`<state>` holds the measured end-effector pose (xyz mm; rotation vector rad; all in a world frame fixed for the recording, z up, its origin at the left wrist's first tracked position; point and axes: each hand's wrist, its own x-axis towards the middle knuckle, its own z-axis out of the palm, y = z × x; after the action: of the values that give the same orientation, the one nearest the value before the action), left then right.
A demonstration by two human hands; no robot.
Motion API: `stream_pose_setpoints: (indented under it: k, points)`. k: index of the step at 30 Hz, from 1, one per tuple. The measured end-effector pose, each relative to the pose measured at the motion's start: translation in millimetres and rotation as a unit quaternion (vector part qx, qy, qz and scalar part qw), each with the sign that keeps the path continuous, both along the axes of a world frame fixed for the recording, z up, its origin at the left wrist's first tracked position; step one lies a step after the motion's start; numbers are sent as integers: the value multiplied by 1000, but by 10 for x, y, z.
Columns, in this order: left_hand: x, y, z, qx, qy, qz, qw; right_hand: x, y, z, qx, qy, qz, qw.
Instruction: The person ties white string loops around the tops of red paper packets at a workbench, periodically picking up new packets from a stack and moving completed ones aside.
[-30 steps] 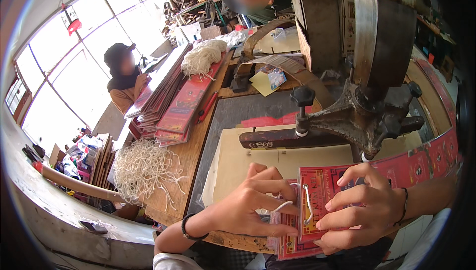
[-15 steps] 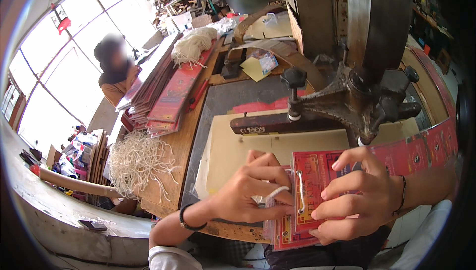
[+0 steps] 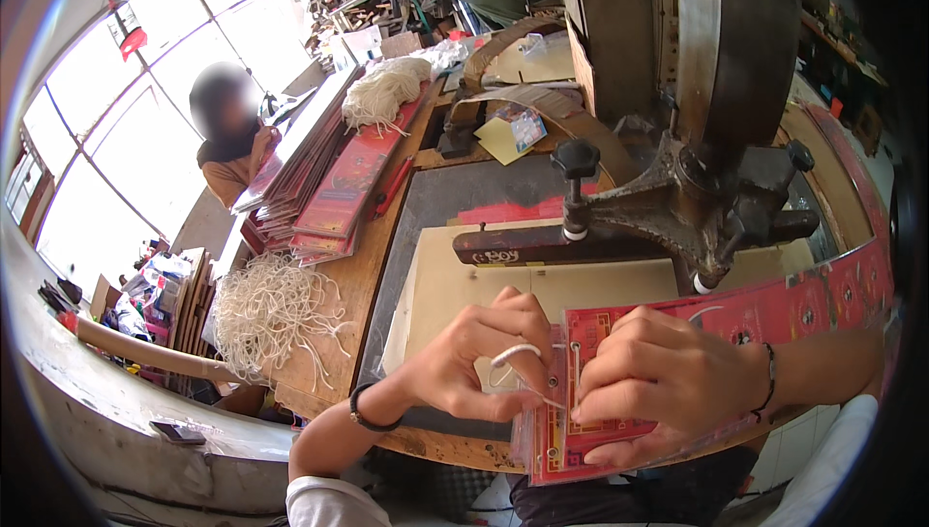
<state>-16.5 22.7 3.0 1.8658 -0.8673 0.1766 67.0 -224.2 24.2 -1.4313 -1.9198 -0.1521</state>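
Note:
A stack of long red printed strips in clear plastic (image 3: pixel 590 448) lies in front of me, with metal eyelets along its left end. My left hand (image 3: pixel 489 362) is at that end, thumb and finger pinching a white cord (image 3: pixel 518 353). This cord loops over a finger and runs toward an eyelet. My right hand (image 3: pixel 668 382) is closed over the top strip, its curled fingertips beside the eyelets. What lies beneath those fingers is hidden.
A heap of loose white cords (image 3: pixel 276 319) lies at the table's left edge. Behind it are stacked red strips (image 3: pixel 339 183) with a white cord bundle (image 3: pixel 387 87) on top. A metal press (image 3: pixel 692 188) stands ahead. One person (image 3: pixel 227 154) sits far left; another is at the back.
My right fingers have curled in toward the eyelets, where they were spread over the strip before. The cord stretch lying along the strip's end is now mostly covered. My left hand has shifted slightly left.

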Motion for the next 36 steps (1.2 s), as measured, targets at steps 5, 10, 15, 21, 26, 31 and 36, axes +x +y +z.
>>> stream_pose_setpoints:
  k: [5, 10, 15, 21, 26, 31, 36]
  points:
    - [-84, -87, 30, 34, -68, 48, 996, 30, 71, 7, -86, 77, 5, 993]
    - [-103, -125, -1, 22, -90, 64, 994, 31, 107, -27, -105, 148, -13, 983]
    - [-110, -144, -7, 12, -93, 73, 993, 45, 124, -63, -127, 160, -18, 979]
    - [-108, -175, -15, 2, -106, 93, 990, 33, 136, -43, -122, 173, -26, 977]
    - [-121, -150, -14, -6, -92, 101, 991, 59, 127, -55, -117, 178, -7, 977]
    - [-157, -102, -36, -64, 20, 106, 992, 30, 88, -31, -73, 154, 1, 985]
    - [-111, -131, -37, 7, -40, 95, 995, 45, 80, -57, -28, 132, 8, 991]
